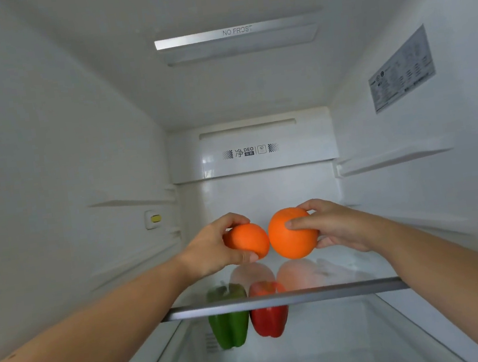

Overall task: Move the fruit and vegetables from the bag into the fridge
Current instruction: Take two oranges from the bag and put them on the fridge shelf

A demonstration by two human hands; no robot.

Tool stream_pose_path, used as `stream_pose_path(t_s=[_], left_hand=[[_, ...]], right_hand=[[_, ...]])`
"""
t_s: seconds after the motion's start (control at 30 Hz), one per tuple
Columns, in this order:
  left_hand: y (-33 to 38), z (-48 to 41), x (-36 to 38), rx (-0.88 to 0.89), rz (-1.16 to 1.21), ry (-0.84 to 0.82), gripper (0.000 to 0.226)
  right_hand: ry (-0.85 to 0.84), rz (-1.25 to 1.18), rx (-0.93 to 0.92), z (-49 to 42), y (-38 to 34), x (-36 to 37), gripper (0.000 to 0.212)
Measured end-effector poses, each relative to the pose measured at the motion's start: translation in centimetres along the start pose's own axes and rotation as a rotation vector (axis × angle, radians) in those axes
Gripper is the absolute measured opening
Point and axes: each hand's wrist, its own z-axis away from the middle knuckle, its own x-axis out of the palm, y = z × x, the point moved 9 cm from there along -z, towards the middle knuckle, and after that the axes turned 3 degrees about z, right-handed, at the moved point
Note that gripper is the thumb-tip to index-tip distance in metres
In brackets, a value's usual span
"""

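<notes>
I hold two oranges, one in each grip, low over the glass shelf inside the fridge. The left orange sits in my left grip, thumb under its near side and fingers curled over the top. The right orange looks a little larger and is clasped by my right grip, with the thumb pressed on its front face and the fingers wrapped behind it. The two fruits are side by side in the middle of the shelf, so close that I cannot tell whether they touch. Their reflections show in the glass right beneath them, and I cannot tell whether either one rests on the shelf or hangs just above it.

Below this shelf, on the next level down, a green pepper and a red pepper stand upright just beside each other, green on the left. Their tops show through the glass.

On the back wall there is a white panel printed "DEO". A strip on the ceiling reads "NO FROST". The left wall carries a small yellow switch, and a printed label is stuck to the right wall.
</notes>
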Motion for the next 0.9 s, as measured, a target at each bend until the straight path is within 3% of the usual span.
stream_pose_path(t_s=[0.4,0.6,0.9], left_hand=[[0.5,0.5,-0.7,-0.046,-0.045,0.038,0.057],[4.1,3.0,-4.2,0.064,-0.308,0.308,0.056],[8.2,9.4,-3.1,0.175,-0.661,0.412,0.040]], right_hand=[[-0.015,0.142,-0.085,0.9,-1.2,0.1,0.063],[0.040,0.182,-0.196,1.6,-2.5,-0.6,0.061],[0.173,0.297,-0.525,6.0,-8.2,1.2,0.040]])
